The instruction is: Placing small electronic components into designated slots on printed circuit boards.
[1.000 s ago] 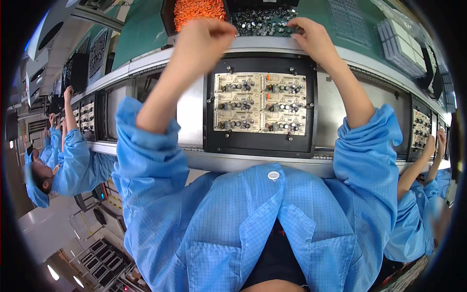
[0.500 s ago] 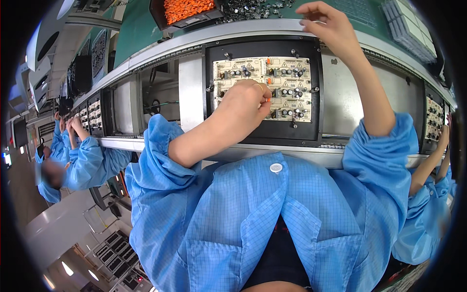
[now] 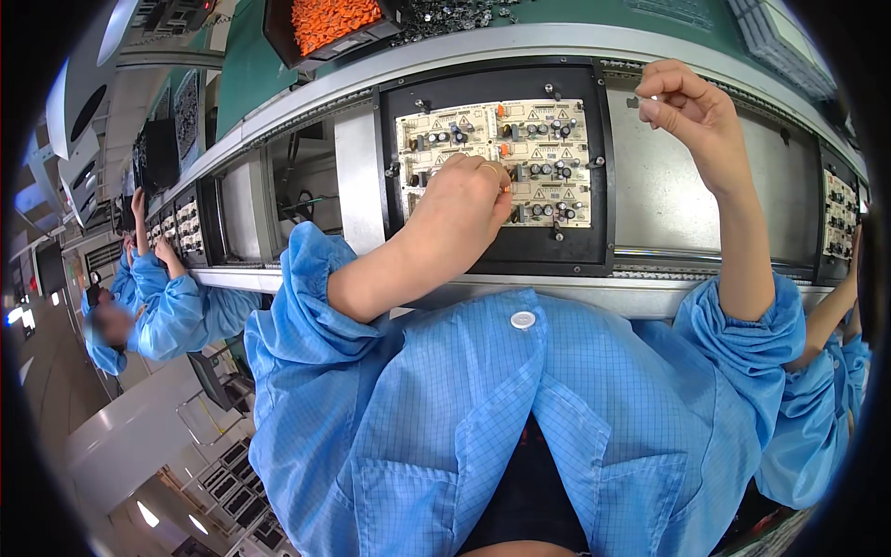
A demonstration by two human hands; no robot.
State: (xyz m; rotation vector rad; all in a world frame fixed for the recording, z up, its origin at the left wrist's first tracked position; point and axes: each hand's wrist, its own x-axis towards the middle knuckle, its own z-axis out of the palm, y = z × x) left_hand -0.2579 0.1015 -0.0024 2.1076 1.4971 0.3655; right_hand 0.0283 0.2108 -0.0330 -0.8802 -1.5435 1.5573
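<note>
A panel of cream circuit boards (image 3: 543, 197) lies in a black frame (image 3: 601, 200) in front of me. The boards carry dark capacitors and a few orange components (image 3: 504, 148). My left hand (image 3: 461, 200) is closed over the panel's lower middle, fingertips down at the boards. Whatever they grip is hidden behind the fingers. Right of the frame, above the metal surface, my right hand (image 3: 698, 121) is raised with thumb and forefinger pinched. A tiny pale spot shows at those fingertips, too small to name.
Beyond the rail (image 3: 464, 45), a black bin (image 3: 371, 35) holds orange components, with loose dark parts (image 3: 445, 19) beside it. White trays (image 3: 789, 46) stand at the far right. Other framed boards (image 3: 840, 218) sit along the line, with co-workers in blue (image 3: 176, 316) on both sides.
My right hand has come back from the far bench toward me and to the right, its fingers now pinched together. My left hand stays at nearly the same place on the boards.
</note>
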